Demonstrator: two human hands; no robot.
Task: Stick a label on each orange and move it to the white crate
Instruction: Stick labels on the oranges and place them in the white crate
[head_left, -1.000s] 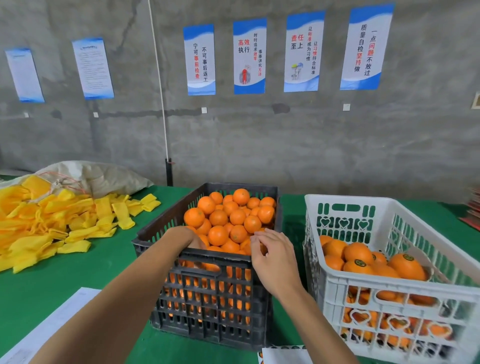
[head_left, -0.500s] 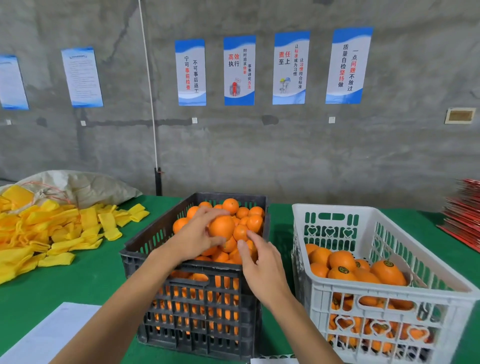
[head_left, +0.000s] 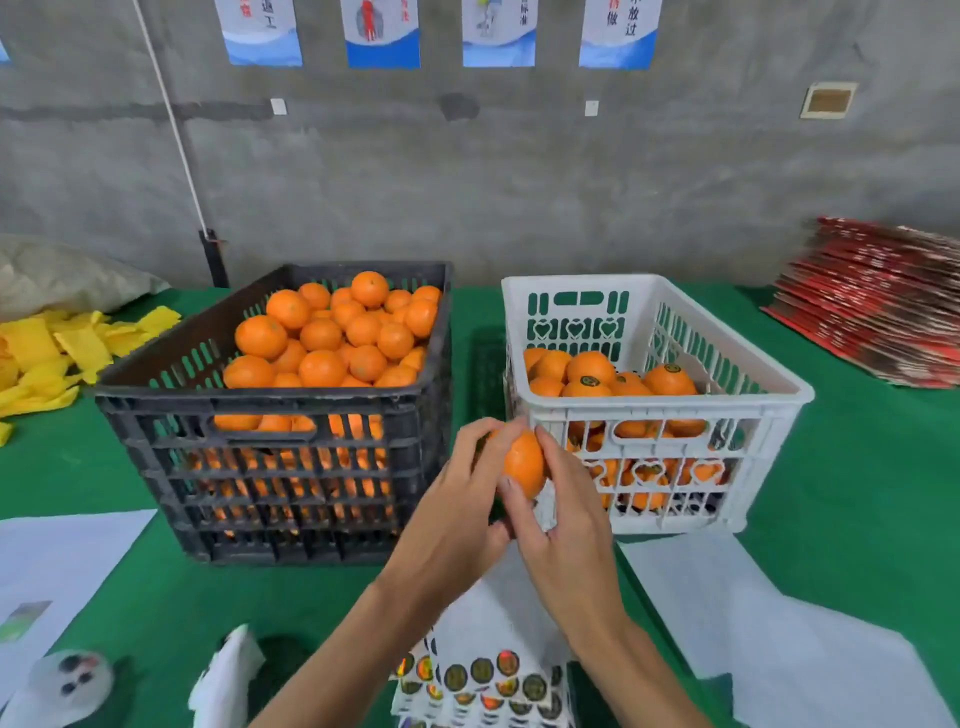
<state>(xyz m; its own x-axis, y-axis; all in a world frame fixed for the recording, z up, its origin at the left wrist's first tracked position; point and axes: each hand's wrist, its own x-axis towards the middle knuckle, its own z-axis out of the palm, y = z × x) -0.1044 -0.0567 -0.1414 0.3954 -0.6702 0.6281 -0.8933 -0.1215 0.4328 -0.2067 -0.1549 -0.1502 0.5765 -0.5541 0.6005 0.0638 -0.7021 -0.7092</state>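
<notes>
Both hands, left hand (head_left: 457, 512) and right hand (head_left: 563, 525), gripped one orange (head_left: 523, 462) before the white crate (head_left: 649, 415), above the worktop's (head_left: 857, 467) near edge.

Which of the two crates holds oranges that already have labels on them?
The white crate, on the right: several of its top oranges show dark round labels. The oranges piled in the black crate on the left show none.

The orange (head_left: 523, 465) is partly covered by the fingers of the left hand (head_left: 457, 514) and right hand (head_left: 563, 530), so any label on it cannot be seen. The sticker sheet (head_left: 483, 680) runs off the bottom edge. The posters (head_left: 382, 34) are cropped at the top, and the red stack (head_left: 878, 306) is blurred.
</notes>
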